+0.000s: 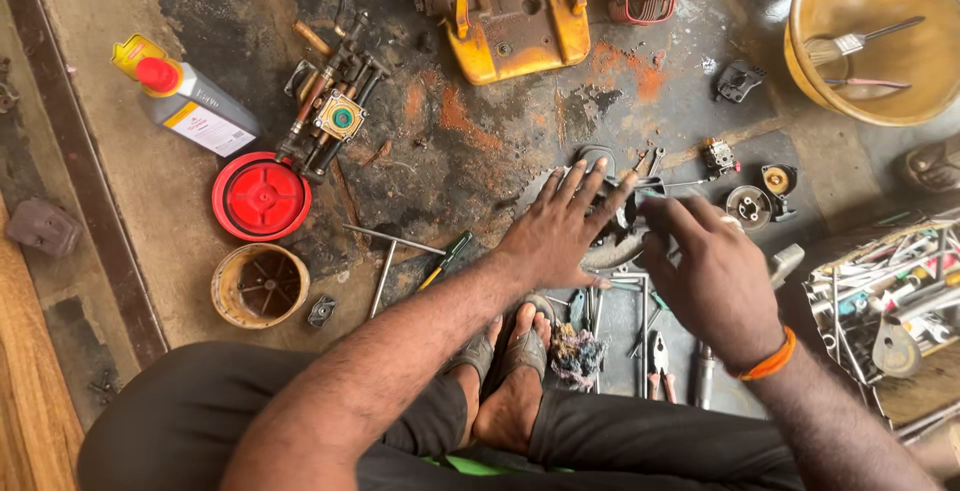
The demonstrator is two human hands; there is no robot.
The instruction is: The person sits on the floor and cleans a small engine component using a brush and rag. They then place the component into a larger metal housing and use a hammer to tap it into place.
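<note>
Oil-blackened, rust-stained concrete floor (470, 141) is recorded as the work surface; a person is seated on it with sandalled feet drawn in.

Items, largest first:

- Yellow metal machine housing (515, 26), worn, set at the top of the view.
- Round yellow plastic basin (800, 41), top right, with a paintbrush (850, 44) lying in it.
- Wire basket of mixed hand tools (890, 301), at the right edge.
- Grey oil bottle with a red cap (185, 101), laid on its side at upper left.
- Red round plastic cover (260, 197), with a tan cylindrical filter cup (259, 286) just below it.
- Dark grey metal engine part (612, 236), held on the floor between the two hands, largely hidden by them.
- T-handle metal wrench (388, 256) and a green-handled screwdriver (447, 258), left of the hands.
- Small carburettor body (718, 156) and a round metal disc part (748, 207), beyond the right hand.
- Red-handled pliers (657, 361), near the feet.

Left hand (560, 236): spread open, fingers flat, pressed on the engine part to steady it. Right hand (705, 271): closed with fingertips pinched at the part's upper edge; what is pinched cannot be made out.

Step judged in hand: a small fitting on the steadied part is being worked by fingertip. Any further move would call for steady downward pressure from the left hand and a fine grip.
</note>
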